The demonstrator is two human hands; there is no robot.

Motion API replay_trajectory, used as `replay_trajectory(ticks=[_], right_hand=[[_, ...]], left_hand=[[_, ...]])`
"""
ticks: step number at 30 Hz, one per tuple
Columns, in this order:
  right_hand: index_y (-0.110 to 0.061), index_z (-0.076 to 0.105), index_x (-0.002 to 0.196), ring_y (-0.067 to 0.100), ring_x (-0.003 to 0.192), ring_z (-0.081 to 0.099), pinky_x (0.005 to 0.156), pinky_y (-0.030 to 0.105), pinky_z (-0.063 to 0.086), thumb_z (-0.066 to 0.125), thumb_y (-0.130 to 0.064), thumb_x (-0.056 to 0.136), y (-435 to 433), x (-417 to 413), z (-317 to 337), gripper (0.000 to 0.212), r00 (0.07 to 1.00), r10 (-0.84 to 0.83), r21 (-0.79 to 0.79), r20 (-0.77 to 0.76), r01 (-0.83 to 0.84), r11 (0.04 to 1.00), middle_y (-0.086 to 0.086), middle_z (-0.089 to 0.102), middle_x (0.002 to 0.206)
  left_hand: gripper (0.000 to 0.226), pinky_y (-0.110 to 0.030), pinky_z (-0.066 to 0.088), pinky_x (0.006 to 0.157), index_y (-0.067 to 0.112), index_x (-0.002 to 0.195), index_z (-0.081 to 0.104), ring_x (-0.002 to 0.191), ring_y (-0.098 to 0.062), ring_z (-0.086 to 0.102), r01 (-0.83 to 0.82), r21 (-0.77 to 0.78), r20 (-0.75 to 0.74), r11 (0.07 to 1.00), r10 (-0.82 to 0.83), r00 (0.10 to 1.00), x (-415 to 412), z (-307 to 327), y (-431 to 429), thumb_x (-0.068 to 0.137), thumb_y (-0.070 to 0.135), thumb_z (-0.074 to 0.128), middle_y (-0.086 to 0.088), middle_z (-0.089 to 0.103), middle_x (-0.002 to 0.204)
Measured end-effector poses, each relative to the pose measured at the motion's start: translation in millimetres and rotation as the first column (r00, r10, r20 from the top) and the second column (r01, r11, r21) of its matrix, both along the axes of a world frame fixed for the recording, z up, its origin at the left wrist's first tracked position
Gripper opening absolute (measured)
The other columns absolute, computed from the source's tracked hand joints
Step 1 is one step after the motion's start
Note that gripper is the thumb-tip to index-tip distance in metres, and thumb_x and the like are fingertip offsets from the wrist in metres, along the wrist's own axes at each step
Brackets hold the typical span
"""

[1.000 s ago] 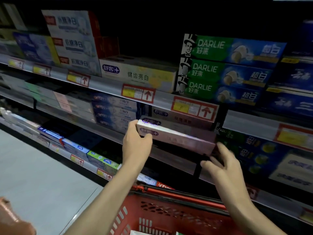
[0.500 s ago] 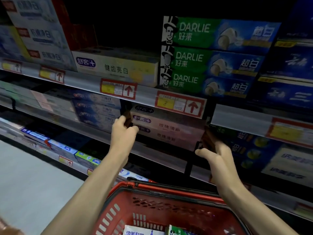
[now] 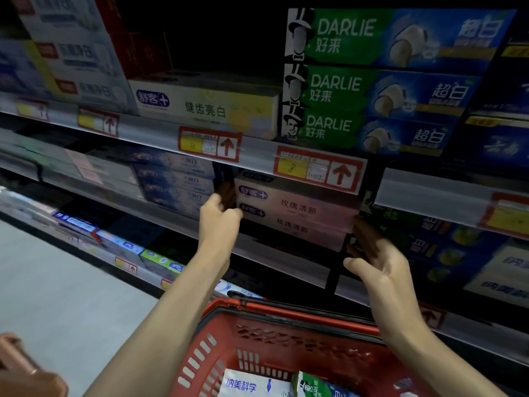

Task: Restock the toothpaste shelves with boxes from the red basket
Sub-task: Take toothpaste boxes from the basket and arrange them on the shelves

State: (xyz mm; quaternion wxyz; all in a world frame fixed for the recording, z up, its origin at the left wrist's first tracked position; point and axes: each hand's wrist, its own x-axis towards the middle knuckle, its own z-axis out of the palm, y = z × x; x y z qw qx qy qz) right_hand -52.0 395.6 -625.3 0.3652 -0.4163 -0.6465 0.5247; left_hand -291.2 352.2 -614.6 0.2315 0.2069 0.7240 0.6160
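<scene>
- Head view is being filled by store shelving, with a stack of pink toothpaste boxes [image 3: 297,202] being displayed on the middle shelf [image 3: 272,262], directly under a red-framed price tag [image 3: 317,170] at their 12 o'clock.
- The stack's left end is being gripped by the left hand [image 3: 220,219]: the thumb is being pressed on the front face and the fingers are being curled round the end.
- The right hand [image 3: 378,262] is being held at the stack's 4 o'clock, with its fingers loosely spread and nothing being clasped. Its shadowed fingertips [image 3: 365,233] are being held at the stack's right end, and contact cannot be told.
- The red basket [image 3: 286,313] is being seen at 6 o'clock of the stack, below both forearms, with a white box [image 3: 246,385] and a green Darlie box [image 3: 315,385] being carried inside, side by side.
- Three green-and-blue Darlie boxes [image 3: 372,81] are being displayed, stacked, on the shelf above, at 1 o'clock of the pink stack.
- One white-and-yellow box [image 3: 206,107] is being displayed at 11 o'clock of the pink stack.
</scene>
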Motion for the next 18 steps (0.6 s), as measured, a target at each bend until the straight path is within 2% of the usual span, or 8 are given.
replay_trajectory(ticks=[2,3,6,10,13,15,18], right_hand=[[-0.027,0.05,0.149,0.005,0.13,0.05,0.104,0.026,0.04,0.066,-0.008,0.096,0.2,0.1,1.2,0.059,1.0,0.01,0.008,-0.025,-0.009,1.0,-0.011,0.055,0.145],[-0.029,0.052,0.147,0.001,0.128,0.052,0.102,0.022,0.04,0.069,-0.013,0.092,1.2,0.1,1.0,0.06,0.999,0.016,0.018,-0.036,-0.015,1.0,-0.013,0.056,0.143],[-0.032,0.053,0.144,-0.006,0.128,0.051,0.094,0.012,0.04,0.061,-0.027,0.078,2.9,0.4,0.3,0.067,0.999,0.015,0.034,-0.051,-0.014,0.999,-0.018,0.057,0.141],[-0.028,0.044,0.154,0.003,0.138,0.047,0.093,0.008,0.039,0.06,-0.029,0.077,4.7,-1.4,-4.8,0.079,0.999,0.025,0.03,-0.036,-0.024,0.999,-0.015,0.052,0.149],[-0.032,0.035,0.159,0.005,0.144,0.039,0.102,0.018,0.035,0.06,-0.029,0.078,3.5,-5.6,-9.6,0.085,0.999,0.034,0.028,-0.019,-0.034,0.999,-0.014,0.042,0.158],[-0.034,0.031,0.16,0.007,0.146,0.036,0.101,0.019,0.033,0.062,-0.027,0.082,2.0,-7.9,-13.3,0.084,0.999,0.039,0.033,0.004,-0.04,0.999,-0.014,0.038,0.16],[-0.036,0.026,0.161,0.005,0.148,0.034,0.096,0.011,0.033,0.061,-0.006,0.098,-1.4,-10.2,-17.3,0.079,0.998,0.052,0.026,0.035,-0.053,0.998,-0.015,0.034,0.163]], left_hand=[[0.045,-0.013,0.04,0.071,0.025,0.112,0.055,0.088,0.0,0.058,0.019,0.011,0.027,1.0,-0.02,0.999,1.2,3.6,0.5,0.091,-0.014,0.05,0.017,0.063,0.098],[0.05,-0.014,0.041,0.073,0.025,0.118,0.055,0.09,0.001,0.058,0.031,0.016,0.032,0.999,-0.032,0.999,2.0,5.7,0.1,0.09,-0.016,0.049,0.018,0.063,0.101],[0.064,-0.019,0.04,0.091,0.016,0.142,0.054,0.115,-0.012,0.057,0.055,0.019,0.04,0.998,-0.056,0.998,1.6,9.0,-0.9,0.089,-0.018,0.048,0.006,0.064,0.125],[0.076,-0.029,0.044,0.105,0.025,0.147,0.053,0.129,-0.014,0.054,0.087,0.021,0.03,0.996,-0.087,0.996,-3.2,2.5,-0.7,0.085,-0.018,0.048,0.005,0.061,0.139],[0.078,-0.032,0.042,0.11,0.027,0.149,0.051,0.129,-0.013,0.051,0.091,0.025,0.035,0.996,-0.092,0.995,-0.4,-0.8,-1.0,0.086,-0.018,0.049,0.007,0.058,0.141],[0.076,-0.03,0.043,0.106,0.026,0.149,0.05,0.126,-0.014,0.053,0.091,0.031,0.032,0.995,-0.092,0.995,1.4,-3.2,0.4,0.086,-0.017,0.05,0.007,0.058,0.139],[0.067,-0.018,0.046,0.078,0.018,0.147,0.05,0.1,-0.008,0.061,0.075,0.001,0.025,0.997,-0.075,0.997,2.2,-7.7,2.0,0.088,-0.014,0.05,0.003,0.065,0.124]])
